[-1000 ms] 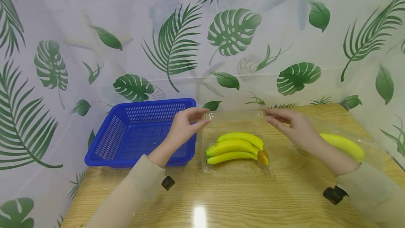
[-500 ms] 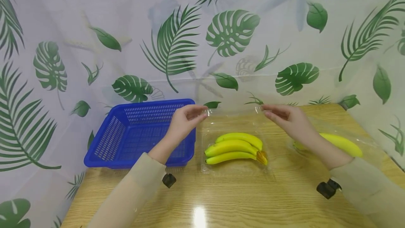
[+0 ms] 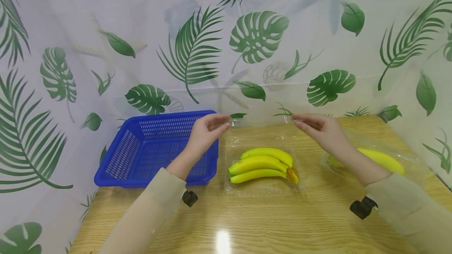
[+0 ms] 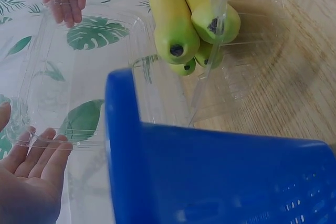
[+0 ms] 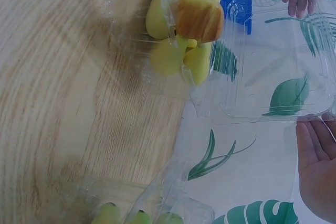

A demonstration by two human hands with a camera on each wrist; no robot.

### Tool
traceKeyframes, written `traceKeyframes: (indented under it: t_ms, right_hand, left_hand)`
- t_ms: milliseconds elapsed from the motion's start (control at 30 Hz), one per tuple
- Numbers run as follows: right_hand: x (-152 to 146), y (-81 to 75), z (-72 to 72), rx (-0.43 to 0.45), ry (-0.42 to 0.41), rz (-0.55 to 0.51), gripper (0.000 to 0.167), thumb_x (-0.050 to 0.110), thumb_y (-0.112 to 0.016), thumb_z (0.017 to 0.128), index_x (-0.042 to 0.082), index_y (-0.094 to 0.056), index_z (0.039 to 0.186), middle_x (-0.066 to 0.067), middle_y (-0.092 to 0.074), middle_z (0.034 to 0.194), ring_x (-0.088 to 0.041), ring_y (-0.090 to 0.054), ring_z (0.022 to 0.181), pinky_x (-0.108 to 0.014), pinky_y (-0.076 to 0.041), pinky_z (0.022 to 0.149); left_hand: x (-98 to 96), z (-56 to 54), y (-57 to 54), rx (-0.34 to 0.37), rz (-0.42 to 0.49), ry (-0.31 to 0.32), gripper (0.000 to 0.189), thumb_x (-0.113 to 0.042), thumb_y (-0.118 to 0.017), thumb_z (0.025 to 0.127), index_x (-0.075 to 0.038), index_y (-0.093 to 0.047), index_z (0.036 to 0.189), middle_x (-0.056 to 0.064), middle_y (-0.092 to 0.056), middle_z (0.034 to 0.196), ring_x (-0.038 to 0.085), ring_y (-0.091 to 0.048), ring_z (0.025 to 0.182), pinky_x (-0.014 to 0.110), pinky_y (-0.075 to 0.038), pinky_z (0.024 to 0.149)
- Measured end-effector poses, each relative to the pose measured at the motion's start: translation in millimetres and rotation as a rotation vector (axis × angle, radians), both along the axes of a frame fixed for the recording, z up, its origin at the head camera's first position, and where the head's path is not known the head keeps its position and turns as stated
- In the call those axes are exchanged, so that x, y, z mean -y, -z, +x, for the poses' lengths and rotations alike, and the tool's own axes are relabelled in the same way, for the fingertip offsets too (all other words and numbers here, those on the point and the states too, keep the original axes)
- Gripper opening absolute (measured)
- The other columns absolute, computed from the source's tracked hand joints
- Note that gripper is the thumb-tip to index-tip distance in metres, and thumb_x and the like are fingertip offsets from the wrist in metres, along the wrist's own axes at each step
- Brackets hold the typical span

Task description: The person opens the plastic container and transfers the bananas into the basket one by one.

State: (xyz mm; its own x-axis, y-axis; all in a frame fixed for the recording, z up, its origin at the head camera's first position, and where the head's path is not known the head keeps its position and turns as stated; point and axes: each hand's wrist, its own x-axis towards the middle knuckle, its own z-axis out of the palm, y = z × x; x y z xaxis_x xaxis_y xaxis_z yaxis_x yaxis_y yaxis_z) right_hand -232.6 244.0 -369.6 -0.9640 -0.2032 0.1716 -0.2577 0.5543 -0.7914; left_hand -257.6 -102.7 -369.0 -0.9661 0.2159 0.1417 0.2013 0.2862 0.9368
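A clear plastic clamshell box (image 3: 231, 187) lies on the table in the head view, its lid (image 5: 252, 77) tilted up at the back. Inside its base rests a bunch of yellow bananas (image 3: 259, 164), stem end to the right. My left hand (image 3: 205, 132) holds the lid's left corner between thumb and fingers. At the right corner my right hand (image 3: 325, 130) grips the lid the same way. Both wrist views show fingertips (image 4: 55, 153) right at the lid's edge.
A blue perforated plastic basket (image 3: 155, 183) stands left of the box, beneath my left forearm. To the right, partly behind my right forearm, more bananas (image 3: 383, 160) sit in another clear plastic package (image 3: 414, 164). A leaf-patterned cloth (image 3: 212, 58) hangs behind the table.
Both hands have risen slightly, bringing the lid's free edge higher. The bananas and the basket have stayed in place.
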Motion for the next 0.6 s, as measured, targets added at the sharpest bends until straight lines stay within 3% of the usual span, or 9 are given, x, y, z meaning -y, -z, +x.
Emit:
traceKeyframes:
  t_ms: [600]
  right_hand:
    - [0.4,2.0,-5.9,-0.009,0.001,-0.011,0.045,0.034,-0.057,0.112,0.006,-0.062,0.147,-0.019,-0.067,0.145,0.025,-0.057,0.101,0.001,-0.048,0.087]
  left_hand:
    - [1.4,-5.7,0.2,-0.002,-0.011,-0.006,0.034,-0.015,-0.069,0.104,-0.002,-0.07,0.135,0.017,-0.072,0.138,0.031,-0.068,0.133,0.043,-0.056,0.114]
